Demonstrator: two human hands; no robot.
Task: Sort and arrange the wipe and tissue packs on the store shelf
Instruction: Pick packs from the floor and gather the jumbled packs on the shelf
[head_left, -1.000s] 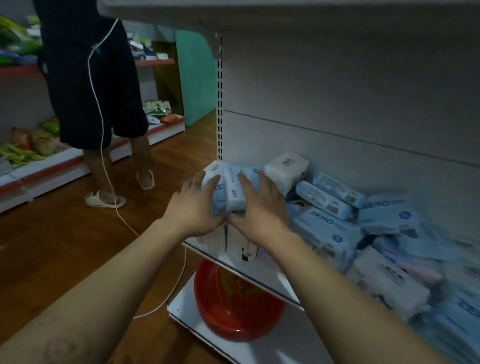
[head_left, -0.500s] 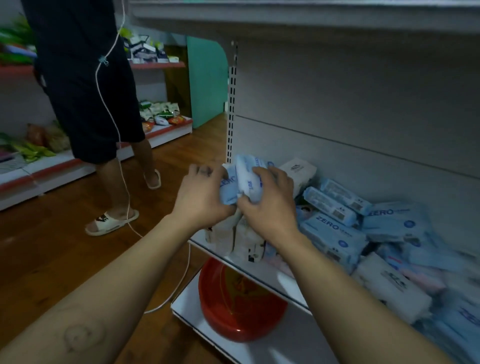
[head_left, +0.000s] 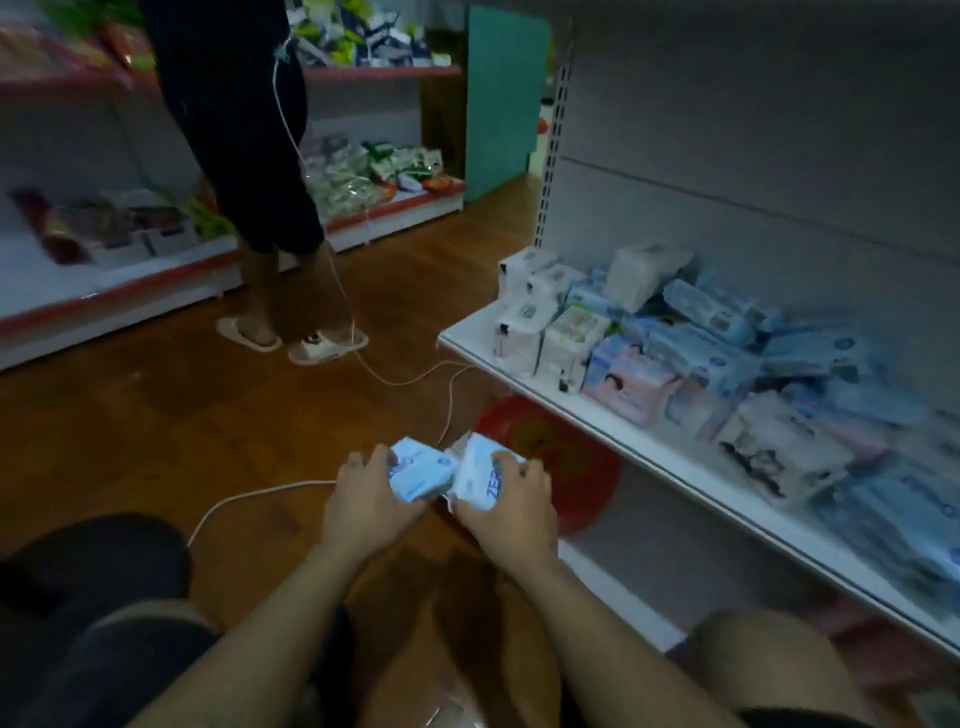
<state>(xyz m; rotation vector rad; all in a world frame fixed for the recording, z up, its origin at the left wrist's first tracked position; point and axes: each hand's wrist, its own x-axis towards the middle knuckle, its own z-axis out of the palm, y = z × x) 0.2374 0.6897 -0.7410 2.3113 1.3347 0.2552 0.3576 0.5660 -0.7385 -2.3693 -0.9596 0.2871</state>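
A: Pack one (head_left: 418, 470), pale blue, is off the shelf (head_left: 467, 344). You hold it low in front of the shelf's left corner, over the wood floor (head_left: 156, 415).

B: Start further left, though. Well to the left of the shelf, a person (head_left: 244, 156) in dark clothes and pale sandals stands on that floor. A white cable (head_left: 260, 492) hangs from them and trails across the boards to the front of the shelf.

A: Then comes your left hand (head_left: 371, 499). Its fingers curl round the left end of that pack.

B: Just right of it, and touching it, is pack two (head_left: 480, 475), with "ZE" readable on its face. Your right hand (head_left: 511, 506) grips that one, fingers wrapped over its right edge.

A: Both hands sit below the shelf's front lip, near it but apart from it.

B: Under the shelf, beyond your right hand, lies a red basin (head_left: 582, 457).

A: On the shelf itself, white packs (head_left: 524, 332) stand upright at the left end. Right of them, a loose pile (head_left: 727, 353) of blue and pink packs lies jumbled toward the shelf's right end. That far end is blurred, so you cannot read the labels there.
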